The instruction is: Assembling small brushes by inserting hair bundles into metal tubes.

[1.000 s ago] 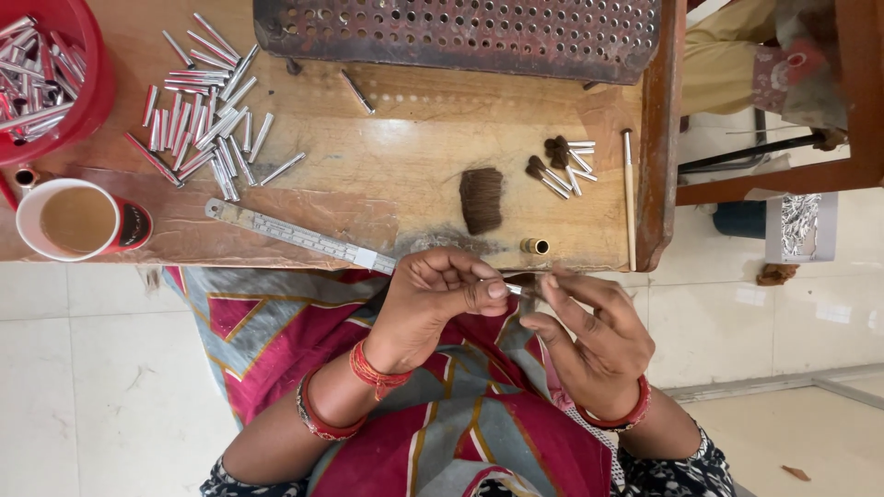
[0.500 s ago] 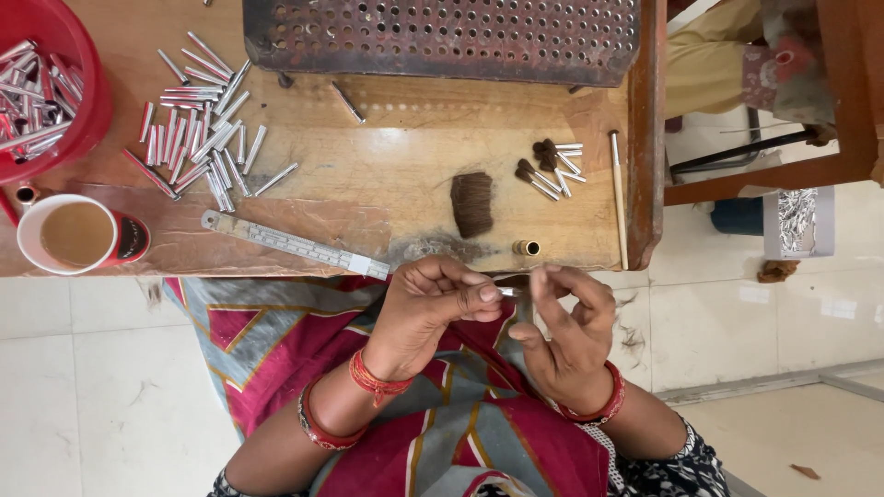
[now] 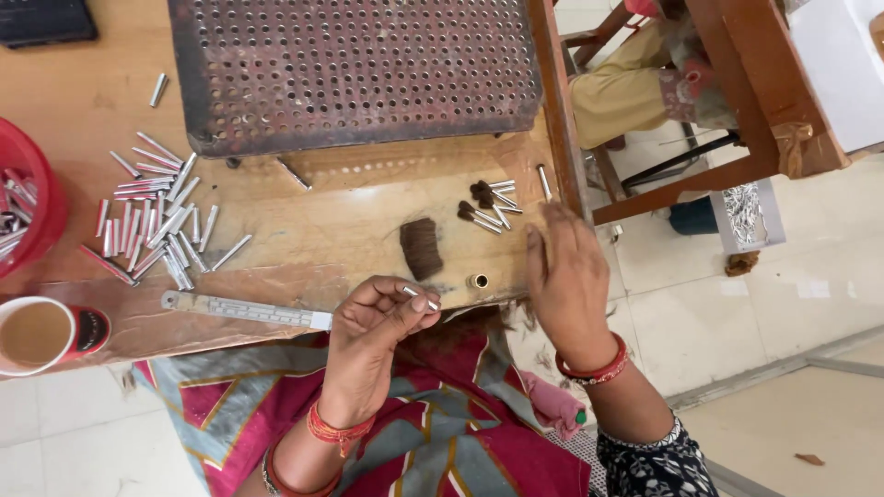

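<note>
Red tub of metal tubes

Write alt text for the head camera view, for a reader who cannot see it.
A seated person's left hand pinches a small silver tube at the edge of a wooden table, while the right hand reaches toward a few brush-tipped tubes. Loose silver tubes, a metal ruler, a tuft of brown hair and a perforated metal tray lie on the table.
</note>
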